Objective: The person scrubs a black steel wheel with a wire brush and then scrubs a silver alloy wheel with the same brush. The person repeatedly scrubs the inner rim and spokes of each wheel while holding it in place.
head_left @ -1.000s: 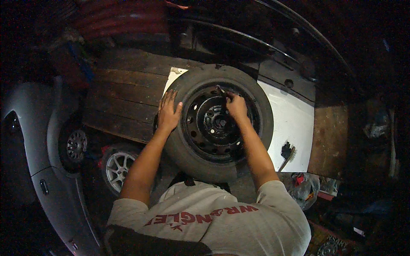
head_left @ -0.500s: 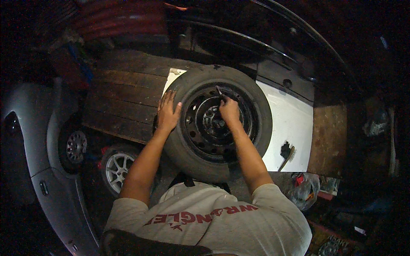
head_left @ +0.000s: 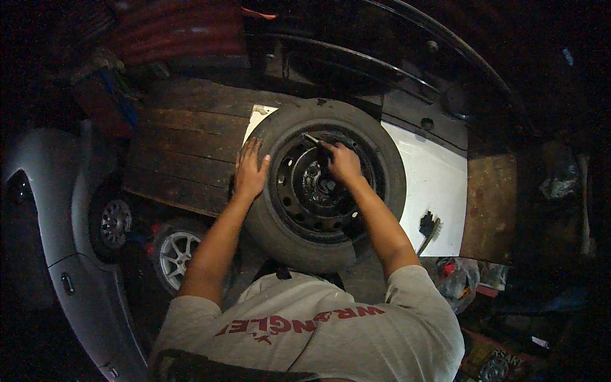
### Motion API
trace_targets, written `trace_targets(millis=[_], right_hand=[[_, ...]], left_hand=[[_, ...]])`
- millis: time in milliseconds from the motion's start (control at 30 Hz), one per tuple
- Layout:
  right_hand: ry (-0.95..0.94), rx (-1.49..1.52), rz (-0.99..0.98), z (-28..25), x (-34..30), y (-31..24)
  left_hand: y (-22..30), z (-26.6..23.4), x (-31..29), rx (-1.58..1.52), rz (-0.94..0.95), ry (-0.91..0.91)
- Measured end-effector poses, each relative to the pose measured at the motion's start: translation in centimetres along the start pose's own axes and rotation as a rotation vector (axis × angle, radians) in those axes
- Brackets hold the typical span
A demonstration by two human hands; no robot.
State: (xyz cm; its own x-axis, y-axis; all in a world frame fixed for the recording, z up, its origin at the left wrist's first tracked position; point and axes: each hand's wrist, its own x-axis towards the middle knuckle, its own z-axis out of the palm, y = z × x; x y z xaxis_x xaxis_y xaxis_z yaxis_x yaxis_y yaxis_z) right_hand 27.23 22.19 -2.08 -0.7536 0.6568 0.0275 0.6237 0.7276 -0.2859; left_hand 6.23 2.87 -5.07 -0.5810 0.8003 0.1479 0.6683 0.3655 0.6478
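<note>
A car wheel lies flat in front of me, its black tyre around a glossy black steel rim with round holes. My left hand rests with fingers stretched out on the left side of the tyre. In my right hand is a slim tool that looks like a small paintbrush. Its pale end points up and left, at the upper inner edge of the rim. The tip is too small and dark to make out.
Under the wheel are a white panel and wooden planks. A wire brush lies at the panel's front right. A spoked wheel stands lower left, beside a grey car. A plastic bag sits lower right.
The paintbrush has swung left along the upper rim and now lies more slanted. My right forearm has shifted slightly right; my left hand stays on the tyre.
</note>
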Motion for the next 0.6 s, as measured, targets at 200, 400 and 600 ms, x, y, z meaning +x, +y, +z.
trace_targets(millis=[200, 400, 600], right_hand=[[0.031, 0.130, 0.177, -0.1, -1.3, 0.5], [0.177, 0.280, 0.302, -0.5, -1.4, 2.6], [0.031, 0.216, 0.372, 0.0, 0.1, -1.7]], left_hand=[[0.1, -0.2, 0.0, 0.002, -0.030, -0.012], [0.3, -0.1, -0.1, -0.007, -0.026, -0.010], [0.1, 0.0, 0.1, 0.008, -0.008, 0.010]])
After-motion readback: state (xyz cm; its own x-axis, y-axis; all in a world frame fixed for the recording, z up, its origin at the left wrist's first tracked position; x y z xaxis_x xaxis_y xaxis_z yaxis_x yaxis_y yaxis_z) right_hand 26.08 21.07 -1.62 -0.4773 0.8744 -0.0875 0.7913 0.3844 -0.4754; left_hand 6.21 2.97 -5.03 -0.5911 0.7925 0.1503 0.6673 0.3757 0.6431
